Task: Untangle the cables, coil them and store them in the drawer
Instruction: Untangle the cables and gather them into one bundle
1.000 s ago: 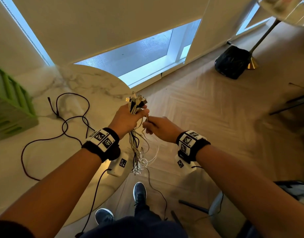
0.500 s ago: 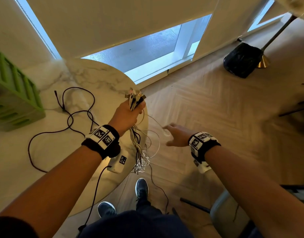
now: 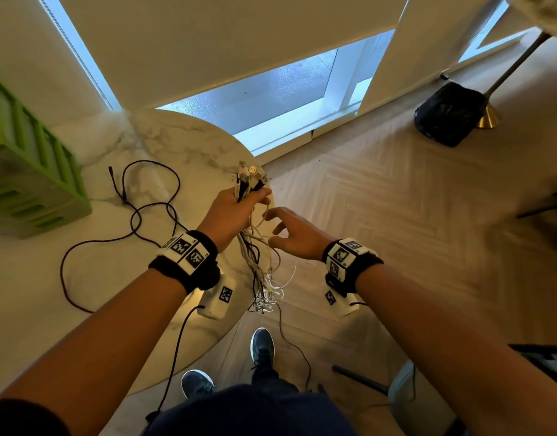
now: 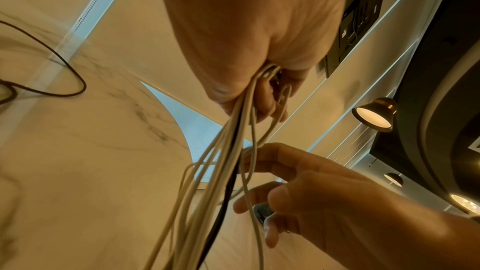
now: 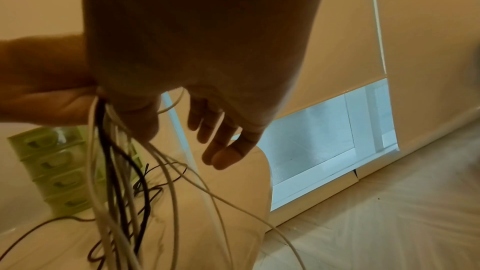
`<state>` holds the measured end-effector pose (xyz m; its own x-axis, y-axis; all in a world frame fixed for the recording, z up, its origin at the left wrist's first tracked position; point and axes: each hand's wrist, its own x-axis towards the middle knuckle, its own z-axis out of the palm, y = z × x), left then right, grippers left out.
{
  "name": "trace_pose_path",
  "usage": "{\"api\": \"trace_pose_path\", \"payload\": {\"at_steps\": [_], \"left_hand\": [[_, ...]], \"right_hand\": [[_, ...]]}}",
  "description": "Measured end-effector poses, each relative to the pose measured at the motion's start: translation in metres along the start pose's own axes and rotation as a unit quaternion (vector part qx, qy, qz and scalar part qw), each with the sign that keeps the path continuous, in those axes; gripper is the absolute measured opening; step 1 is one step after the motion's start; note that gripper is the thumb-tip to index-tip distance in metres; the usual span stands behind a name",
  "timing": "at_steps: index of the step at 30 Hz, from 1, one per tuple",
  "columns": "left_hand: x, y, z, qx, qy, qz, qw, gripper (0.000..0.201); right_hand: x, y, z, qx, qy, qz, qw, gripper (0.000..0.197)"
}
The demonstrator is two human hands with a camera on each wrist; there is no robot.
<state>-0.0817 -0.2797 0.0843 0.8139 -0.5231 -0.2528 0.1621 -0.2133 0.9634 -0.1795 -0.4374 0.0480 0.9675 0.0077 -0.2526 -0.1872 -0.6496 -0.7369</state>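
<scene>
- Furthest left, a green drawer unit (image 3: 28, 180) stands on the marble table (image 3: 119, 278); its fronts look closed in the right wrist view, so nothing can be stored until one is pulled out.
- Next, a single dark cable (image 3: 135, 221) lies loose and uncoiled on the tabletop, apart from the rest. It could be forgotten, or dragged off the edge if a forearm catches one of its loops.
- Then the left hand (image 3: 233, 212), fingers curled tight round a bundle of cables (image 3: 258, 262) just below the plugs (image 3: 250, 177), which stick up above the fist. The white and black strands hang off the table edge toward the floor, ending in a knotted clump.
- Gripping every cable at once is the risk, I think: pulling one strand down against that fist would tighten the clump rather than free it, and could strain a connector.
- Right of the bundle, the right hand (image 3: 297, 234) is spread, fingers relaxed and apart, holding nothing. One fingertip seems to brush a pale strand, though contact is hard to confirm.
- Should it hook a loop instead of a free end, the tangle would likely worsen.
- Below, a trailing black strand runs past the shoes (image 3: 263, 346) and could be stepped on.
</scene>
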Motion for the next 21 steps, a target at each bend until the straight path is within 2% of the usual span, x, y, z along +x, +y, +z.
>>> {"api": "trace_pose_path", "payload": {"at_steps": [4,7,10,12,16,18,19,20,21], "left_hand": [[-0.002,-0.002,-0.005,-0.026,-0.03,0.004,0.999,0.021],[-0.003,-0.004,-0.008,-0.022,-0.051,0.008,0.998,0.021],[-0.004,-0.003,-0.01,-0.024,-0.029,0.021,0.999,0.014],[-0.003,0.0,-0.013,-0.037,-0.018,0.02,0.999,0.017],[-0.003,0.003,-0.02,-0.041,-0.024,0.013,0.999,0.023],[-0.005,0.004,-0.023,-0.041,-0.032,0.01,0.999,0.027],[-0.006,0.004,-0.025,-0.042,-0.035,0.01,0.998,0.028],[-0.006,0.005,-0.026,-0.048,-0.037,0.01,0.998,0.028],[-0.007,0.007,-0.027,-0.059,-0.039,0.01,0.997,0.029]], "right_hand": [[0.003,-0.011,0.0,0.009,-0.09,0.013,0.996,0.043],[0.005,-0.016,0.007,-0.02,-0.048,-0.025,0.998,0.037],[0.007,-0.018,0.01,-0.026,0.004,-0.092,0.995,0.029],[0.007,-0.02,0.006,-0.022,0.022,-0.1,0.995,0.026],[0.005,-0.014,-0.013,0.019,0.111,-0.026,0.993,0.027],[0.005,-0.002,-0.028,-0.012,0.172,0.022,0.985,0.028],[0.004,0.006,-0.037,-0.064,0.18,0.053,0.98,0.028],[0.001,0.015,-0.046,-0.147,0.156,0.093,0.972,0.029],[-0.003,0.024,-0.051,-0.249,0.094,0.145,0.953,0.031]]}}
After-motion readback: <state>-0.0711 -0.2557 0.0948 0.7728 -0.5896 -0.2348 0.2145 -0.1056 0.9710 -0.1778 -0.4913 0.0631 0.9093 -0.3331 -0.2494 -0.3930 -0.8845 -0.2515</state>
